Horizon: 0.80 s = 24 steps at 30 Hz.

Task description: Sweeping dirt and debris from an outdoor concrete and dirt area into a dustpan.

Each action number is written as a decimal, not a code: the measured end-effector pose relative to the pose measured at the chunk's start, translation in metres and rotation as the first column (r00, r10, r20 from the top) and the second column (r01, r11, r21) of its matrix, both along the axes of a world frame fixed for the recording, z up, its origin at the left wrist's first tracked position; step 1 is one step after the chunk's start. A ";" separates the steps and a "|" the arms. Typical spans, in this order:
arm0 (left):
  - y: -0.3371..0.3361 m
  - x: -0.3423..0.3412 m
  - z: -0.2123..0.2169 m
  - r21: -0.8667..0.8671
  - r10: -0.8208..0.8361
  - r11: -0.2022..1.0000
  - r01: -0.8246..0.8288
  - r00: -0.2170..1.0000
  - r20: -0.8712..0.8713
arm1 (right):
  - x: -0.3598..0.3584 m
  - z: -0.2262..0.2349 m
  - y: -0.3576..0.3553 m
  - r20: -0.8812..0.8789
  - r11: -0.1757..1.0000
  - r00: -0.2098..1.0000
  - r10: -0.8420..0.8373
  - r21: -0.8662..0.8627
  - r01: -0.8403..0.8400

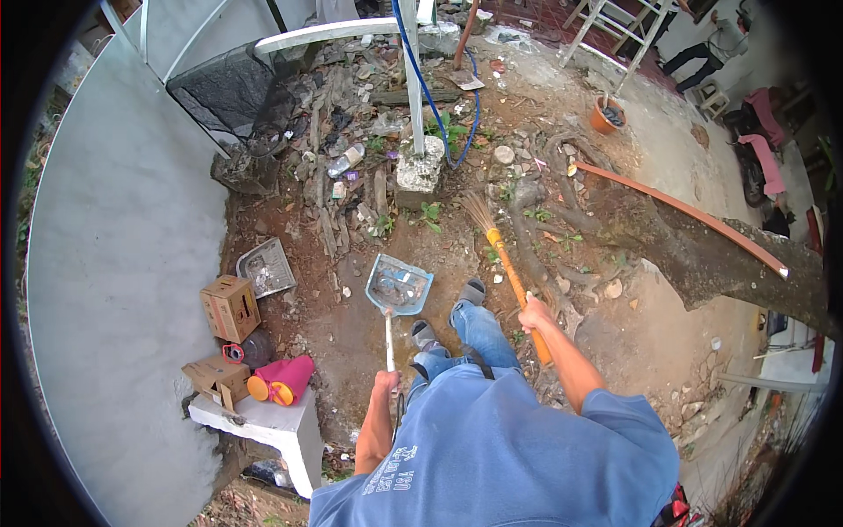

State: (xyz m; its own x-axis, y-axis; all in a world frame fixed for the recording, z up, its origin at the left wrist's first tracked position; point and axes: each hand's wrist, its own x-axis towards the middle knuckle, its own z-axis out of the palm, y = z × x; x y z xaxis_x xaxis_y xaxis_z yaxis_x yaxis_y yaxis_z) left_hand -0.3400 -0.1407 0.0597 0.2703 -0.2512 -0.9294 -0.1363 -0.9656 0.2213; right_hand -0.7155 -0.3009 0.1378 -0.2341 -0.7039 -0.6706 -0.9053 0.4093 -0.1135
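Observation:
My left hand [386, 381] is closed round the white handle of a blue dustpan [399, 285]. The pan lies just ahead of my feet, with some dirt and small debris in it. In my right hand [534, 314] is a stick broom [505, 255], gripped by its yellow-orange handle. Its straw-coloured bristles point away from me, near the tree roots and right of a concrete block. From this view I cannot tell whether the bristles touch the ground.
Tree roots and a thick trunk [702, 246] lie to the right, with a long reddish plank [685, 215] across them. An orange bucket [606, 116] stands beyond. Left are cardboard boxes [230, 309], a grey tray [266, 268] and a white bench [263, 429]. Rubble and a plastic bottle [346, 160] lie ahead.

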 end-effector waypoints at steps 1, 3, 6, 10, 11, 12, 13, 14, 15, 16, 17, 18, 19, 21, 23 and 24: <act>-0.004 -0.002 0.007 0.000 -0.018 1.000 0.018 1.000 -0.002 | 0.009 0.008 -0.010 -0.101 0.990 0.986 0.132 0.063 -0.126; -0.003 0.000 -0.005 0.001 -0.007 1.000 0.007 1.000 -0.022 | 0.020 -0.003 -0.018 -0.120 0.998 0.992 0.046 0.042 -0.041; 0.000 0.002 -0.011 0.009 -0.021 1.000 0.021 1.000 -0.021 | 0.035 -0.003 -0.012 -0.114 0.999 0.993 0.020 0.027 -0.017; -0.003 0.001 -0.009 0.034 -0.163 0.986 0.162 0.986 0.037 | 0.029 0.015 0.014 -0.037 0.986 0.989 0.142 0.090 -0.138; -0.005 0.000 -0.008 0.071 -0.207 0.977 0.202 0.976 0.063 | 0.026 0.021 0.019 -0.029 0.978 0.984 0.176 0.120 -0.171; -0.002 0.001 -0.009 0.070 -0.199 0.978 0.194 0.978 0.063 | 0.033 0.046 0.022 -0.021 0.977 0.991 0.134 0.169 -0.129; -0.002 0.003 -0.011 0.078 -0.179 0.982 0.175 0.983 0.051 | 0.029 0.052 0.026 -0.022 0.978 0.991 0.135 0.163 -0.130; -0.002 0.004 -0.013 0.086 -0.157 0.984 0.153 0.987 0.039 | 0.022 0.054 0.036 -0.020 0.979 0.989 0.145 0.146 -0.140; -0.003 0.003 -0.014 0.077 -0.151 0.986 0.147 0.988 0.041 | 0.016 0.056 0.039 -0.019 0.980 0.987 0.158 0.127 -0.154; -0.001 0.002 -0.016 0.080 -0.132 0.988 0.130 0.991 0.022 | 0.015 0.064 0.039 -0.017 0.979 0.986 0.165 0.122 -0.162; 0.002 0.003 -0.017 0.083 -0.113 0.990 0.112 0.994 0.004 | 0.014 0.073 0.038 -0.039 0.978 0.984 0.175 0.122 -0.169; 0.003 0.003 -0.019 0.081 -0.156 0.985 0.155 0.988 0.001 | 0.014 0.079 0.039 -0.063 0.978 0.982 0.176 0.124 -0.167; 0.004 0.005 -0.021 0.079 -0.155 0.985 0.154 0.988 0.005 | 0.015 0.080 0.037 -0.061 0.978 0.982 0.177 0.120 -0.168; 0.004 0.005 -0.022 0.076 -0.172 0.982 0.172 0.985 -0.014 | 0.016 0.080 0.027 -0.094 0.988 0.984 0.152 0.029 -0.150; 0.013 0.010 -0.037 0.058 -0.174 0.983 0.173 0.985 0.012 | 0.021 0.070 0.009 -0.121 0.981 0.974 0.189 -0.015 -0.193; 0.015 0.006 -0.034 0.054 -0.137 0.989 0.138 0.990 -0.009 | 0.026 0.067 -0.002 -0.076 0.999 0.996 0.040 -0.033 -0.043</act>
State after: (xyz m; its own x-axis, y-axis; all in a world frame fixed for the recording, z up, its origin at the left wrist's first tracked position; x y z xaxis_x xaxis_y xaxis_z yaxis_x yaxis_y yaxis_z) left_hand -0.3336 -0.1259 0.0258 0.2322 -0.2346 -0.9439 -0.2678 -0.9484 0.1699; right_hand -0.6899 -0.3026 0.2049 -0.2531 -0.7365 -0.6273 -0.9279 0.3682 -0.0579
